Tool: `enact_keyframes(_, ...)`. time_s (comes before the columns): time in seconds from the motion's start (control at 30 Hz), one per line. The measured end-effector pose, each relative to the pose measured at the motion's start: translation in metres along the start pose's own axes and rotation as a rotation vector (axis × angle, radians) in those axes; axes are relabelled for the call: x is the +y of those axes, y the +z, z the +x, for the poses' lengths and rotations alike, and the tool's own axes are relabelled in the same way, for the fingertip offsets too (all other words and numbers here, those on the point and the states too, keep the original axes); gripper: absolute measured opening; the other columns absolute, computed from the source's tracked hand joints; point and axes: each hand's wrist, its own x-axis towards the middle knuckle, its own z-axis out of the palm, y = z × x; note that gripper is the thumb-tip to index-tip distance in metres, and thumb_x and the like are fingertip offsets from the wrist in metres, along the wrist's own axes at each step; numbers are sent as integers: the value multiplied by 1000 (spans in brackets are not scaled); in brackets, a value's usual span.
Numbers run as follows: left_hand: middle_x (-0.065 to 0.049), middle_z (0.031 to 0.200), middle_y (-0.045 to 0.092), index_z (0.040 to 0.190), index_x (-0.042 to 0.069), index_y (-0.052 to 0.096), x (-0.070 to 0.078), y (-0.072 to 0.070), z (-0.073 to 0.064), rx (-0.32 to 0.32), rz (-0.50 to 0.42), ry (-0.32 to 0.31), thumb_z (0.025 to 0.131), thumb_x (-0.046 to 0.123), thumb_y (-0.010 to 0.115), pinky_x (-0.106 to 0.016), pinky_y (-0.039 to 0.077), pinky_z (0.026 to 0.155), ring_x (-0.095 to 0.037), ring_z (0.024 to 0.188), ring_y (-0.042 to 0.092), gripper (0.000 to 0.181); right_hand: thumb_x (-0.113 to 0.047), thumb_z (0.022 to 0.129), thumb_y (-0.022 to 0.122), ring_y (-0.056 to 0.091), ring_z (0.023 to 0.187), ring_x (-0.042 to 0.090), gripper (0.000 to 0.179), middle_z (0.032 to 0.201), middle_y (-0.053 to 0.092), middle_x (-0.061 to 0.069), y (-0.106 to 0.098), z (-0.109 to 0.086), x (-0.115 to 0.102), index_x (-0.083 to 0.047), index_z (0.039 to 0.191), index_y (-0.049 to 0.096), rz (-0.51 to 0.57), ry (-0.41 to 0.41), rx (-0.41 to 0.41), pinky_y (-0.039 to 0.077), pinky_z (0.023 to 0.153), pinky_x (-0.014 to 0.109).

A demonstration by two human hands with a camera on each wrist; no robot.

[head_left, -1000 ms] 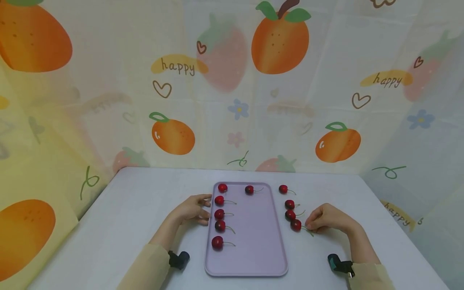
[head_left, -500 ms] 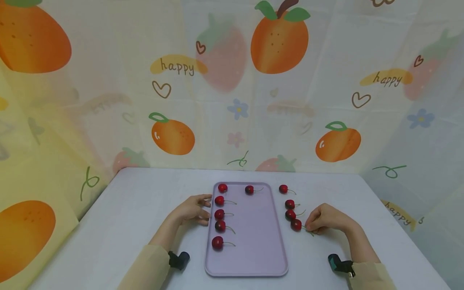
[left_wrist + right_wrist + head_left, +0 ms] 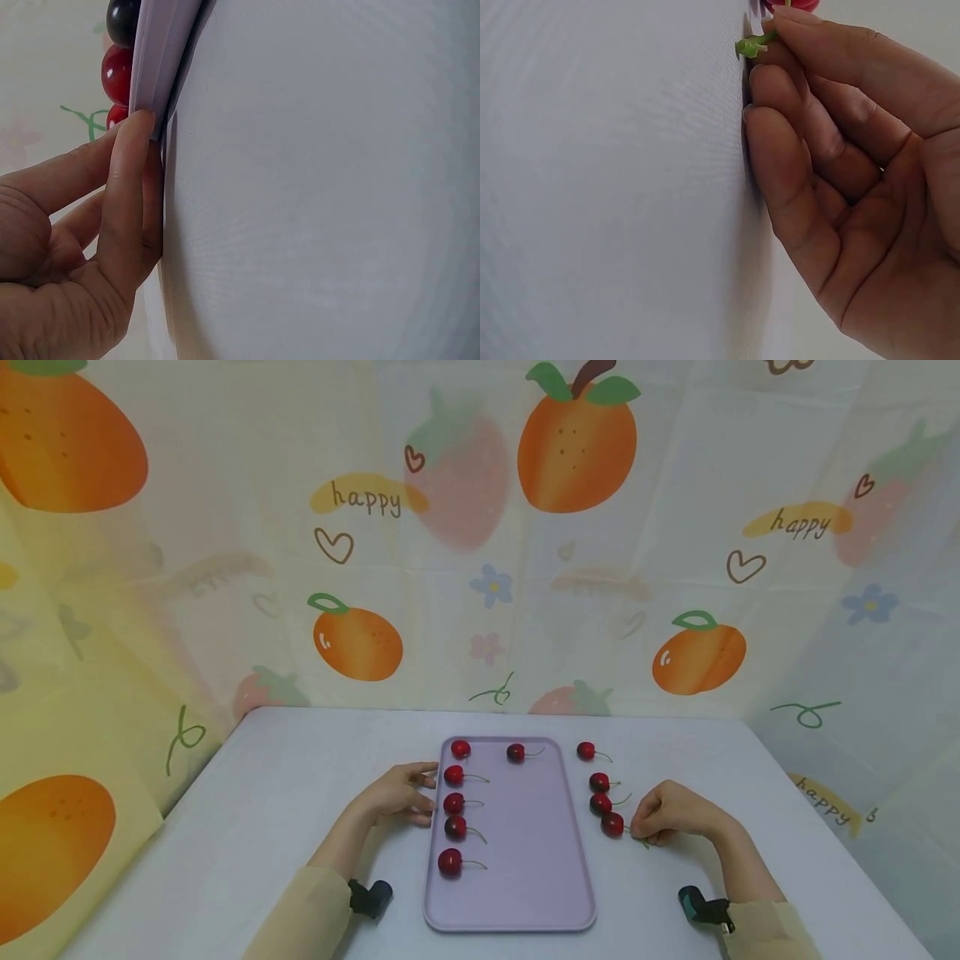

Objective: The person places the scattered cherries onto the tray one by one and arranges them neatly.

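Pinching a cherry (image 3: 612,825) by stem (image 3: 750,48) with right hand (image 3: 678,814), lower right of frame; touching left edge of lilac tray (image 3: 525,868), lower centre, with left hand (image 3: 393,795) loosely spread.

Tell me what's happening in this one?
A person works with both hands. The right hand pinches the stem of the nearest cherry in a line on the table, right of the lilac tray. Three other cherries lie farther back in that line. The left hand touches the tray's left edge. Six cherries are on the tray: five along its left side, one at the far end.
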Motion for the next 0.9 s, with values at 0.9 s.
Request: enact_keyframes(0.9, -22, 132, 51, 150, 3, 38, 2, 0, -1, 3, 6, -4, 81, -10, 67, -33, 66, 71, -18, 80, 64, 77, -18, 85, 73, 61, 64, 11, 15, 71, 68, 2, -4, -1, -5, -3, 85, 76, -53, -27, -28, 60, 59, 25)
